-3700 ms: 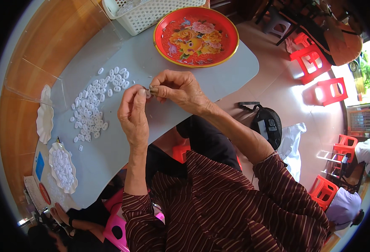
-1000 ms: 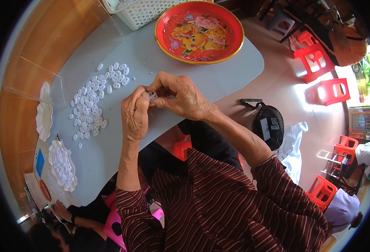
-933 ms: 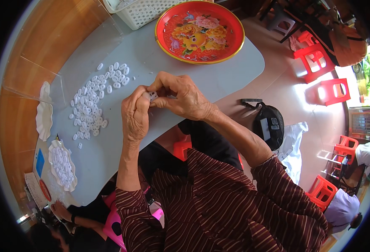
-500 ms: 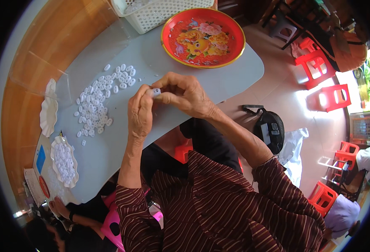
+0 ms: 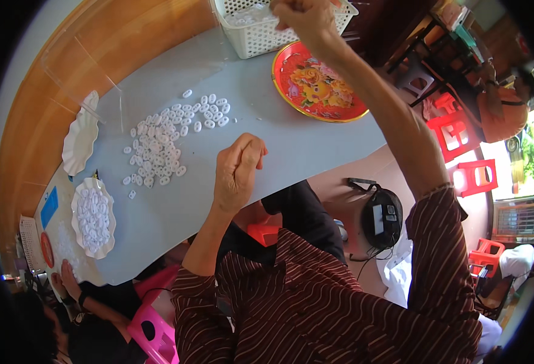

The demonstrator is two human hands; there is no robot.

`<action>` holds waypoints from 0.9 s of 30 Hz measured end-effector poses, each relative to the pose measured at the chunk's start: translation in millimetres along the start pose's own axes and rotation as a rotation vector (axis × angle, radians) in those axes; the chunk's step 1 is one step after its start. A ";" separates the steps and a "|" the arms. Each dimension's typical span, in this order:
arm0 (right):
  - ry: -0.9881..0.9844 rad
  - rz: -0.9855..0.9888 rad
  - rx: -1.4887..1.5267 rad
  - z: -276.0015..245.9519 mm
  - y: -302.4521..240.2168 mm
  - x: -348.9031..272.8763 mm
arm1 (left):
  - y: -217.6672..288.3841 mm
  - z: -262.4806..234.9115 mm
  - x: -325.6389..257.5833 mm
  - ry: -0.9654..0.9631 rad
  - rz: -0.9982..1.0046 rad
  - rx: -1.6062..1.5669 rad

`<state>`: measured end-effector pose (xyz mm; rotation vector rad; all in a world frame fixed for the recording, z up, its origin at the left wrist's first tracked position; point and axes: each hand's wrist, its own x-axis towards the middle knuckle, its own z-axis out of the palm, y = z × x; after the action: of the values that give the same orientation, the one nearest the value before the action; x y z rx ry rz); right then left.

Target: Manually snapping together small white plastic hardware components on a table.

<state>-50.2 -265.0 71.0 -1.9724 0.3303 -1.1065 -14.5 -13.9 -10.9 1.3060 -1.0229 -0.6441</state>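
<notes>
Leftmost, at the table's near-left corner, a scalloped white dish holds a heap of small white rings, with a second, empty-looking white dish just beyond it. Next comes the loose scatter of white rings spread on the grey top. The left hand rests near the table's front edge, just right of that scatter, its fingers curled into a loose fist; whether a ring sits inside, I cannot tell. Farther right lies the red patterned tray, and behind it the white lattice basket. The right hand is raised over the basket's rim, fingers pinched narrow, seemingly on something small and pale, though the blur hides what.

Doing this well, by my judgement, means lowering the pinch well inside the basket walls before letting go, so nothing bounces onto the tray, and keeping the left hand steady beside the scatter, ready for the next ring.
</notes>
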 end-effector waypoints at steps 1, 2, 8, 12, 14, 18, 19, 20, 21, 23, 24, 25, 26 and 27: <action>0.032 0.050 0.005 -4.1 4.3 11.8 | -1.2 -0.9 -4.5 -0.013 0.012 0.004; 0.064 0.103 0.013 -7.0 11.2 22.6 | -5.1 -3.0 -9.4 -0.024 0.019 0.012; -0.097 0.191 -0.189 41.0 3.9 10.1 | -8.6 -14.5 -36.3 0.120 -0.006 -0.026; -0.578 -0.189 -0.151 99.4 -14.3 -59.7 | -6.3 -21.6 -46.7 0.148 -0.153 -0.056; -0.698 -0.136 -0.065 122.2 -13.6 -81.7 | -10.3 -22.5 -48.0 0.150 -0.149 -0.059; -0.788 -0.216 0.000 153.1 -26.1 -97.3 | -5.3 -21.3 -53.7 0.194 -0.123 -0.086; -0.842 -0.254 0.010 158.5 -28.7 -99.2 | -5.6 -20.9 -54.3 0.197 -0.124 -0.089; -0.897 -0.292 0.023 162.9 -31.1 -101.5 | -6.9 -21.6 -55.5 0.208 -0.081 -0.075; -0.915 -0.330 -0.008 164.6 -33.3 -103.5 | -8.0 -21.8 -56.4 0.218 -0.038 -0.062; -0.934 -0.318 -0.071 162.8 -34.7 -102.6 | -10.0 -20.7 -56.3 0.222 -0.025 -0.062; -0.949 -0.308 -0.134 160.5 -34.2 -102.6 | -11.0 -20.8 -56.2 0.223 -0.011 -0.059; -0.953 -0.308 -0.135 156.2 -30.2 -102.6 | -10.5 -21.5 -56.1 0.226 -0.012 -0.062; -0.933 -0.283 -0.132 149.0 -24.6 -100.8 | -9.4 -21.6 -54.8 0.217 -0.026 -0.055; -0.912 -0.259 -0.129 143.4 -19.5 -99.0 | -9.1 -21.5 -54.0 0.208 -0.039 -0.047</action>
<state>4.4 -119.3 -10.1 -2.4472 -0.3568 -0.2368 -18.0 41.0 -31.7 1.3245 -0.8097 -0.5459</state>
